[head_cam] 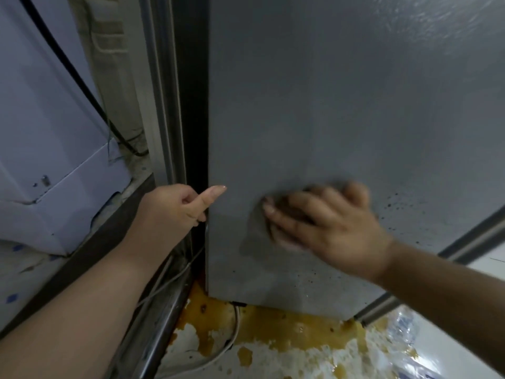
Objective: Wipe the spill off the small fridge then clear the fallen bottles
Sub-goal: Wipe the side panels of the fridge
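Left grip (pixel 175 206) thumb out, fingers curled; right grip (pixel 322 222) splayed, blurred.

A pale blue-white appliance panel (pixel 52 138) fills the left side, with a small metal fitting (pixel 45 181) screwed near its lower edge and a broken, jagged corner beneath. A black cable (pixel 73 67) runs diagonally down across the panel and curls behind it. Just beside the panel stands a beige fabric-covered column (pixel 112 58). Lower down, a dark metal rail (pixel 153 321) slants toward the bottom edge, and a thin white cord (pixel 229 343) loops over the white floor (pixel 273 362) next to it.
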A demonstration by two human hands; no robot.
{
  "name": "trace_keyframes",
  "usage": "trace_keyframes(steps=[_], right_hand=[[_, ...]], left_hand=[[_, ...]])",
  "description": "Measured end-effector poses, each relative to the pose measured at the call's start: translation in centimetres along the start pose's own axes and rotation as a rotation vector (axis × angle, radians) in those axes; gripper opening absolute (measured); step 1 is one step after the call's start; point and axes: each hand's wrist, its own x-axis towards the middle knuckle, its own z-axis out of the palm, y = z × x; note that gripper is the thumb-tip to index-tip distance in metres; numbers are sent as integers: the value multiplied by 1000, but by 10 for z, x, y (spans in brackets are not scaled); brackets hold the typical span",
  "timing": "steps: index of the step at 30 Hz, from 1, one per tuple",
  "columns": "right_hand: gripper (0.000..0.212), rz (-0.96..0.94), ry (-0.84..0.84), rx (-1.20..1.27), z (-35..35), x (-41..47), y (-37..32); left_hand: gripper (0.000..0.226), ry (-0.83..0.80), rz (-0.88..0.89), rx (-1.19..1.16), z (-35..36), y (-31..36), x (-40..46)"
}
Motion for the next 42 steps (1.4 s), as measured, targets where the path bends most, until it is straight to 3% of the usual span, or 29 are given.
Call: trace_keyframes(steps=[4,8,12,17,19,22,25,27,29,33,35,39,42], right_hand=[[33,98,90,-119,-29,-1,50],[24,-1,50,-88,-12,-23,22],[28,-34,-11,-63,-5,-35,7],[29,144,197,-180,-36,-15,53],[34,256,253,-225,-43,-15,70],[36,251,161,-156,-28,-36,43],[38,49,-32,-131,-15,-68,14],[42,58,-25,-121,-23,-70,21],[35,158,116,-167,-36,-62,42],[36,293,266,-239,-47,-55,77],[35,274,222,-168,-39,-64,60],[35,7,-120,-22,-16,-114,17],[31,54,-88,3,-21,-116,22]], left_hand=[[69,46,-67,88,-2,7,-2],[56,40,-139,-64,2,15,-7],[49,9,-185,-173,8,21,-11],[36,-147,-98,-211,24,49,-15],[41,-127,47,-149,29,62,-16],[70,-84,270,66,35,79,-16],[70,-114,305,64,41,89,-17],[54,-109,258,14,44,93,-18],[35,-114,154,-59,47,96,-19],[31,-156,-12,-188,54,100,-18],[35,-177,-44,-223,60,103,-17],[41,-212,-82,-245,67,105,-18],[41,-243,-118,-219,64,99,-17]])
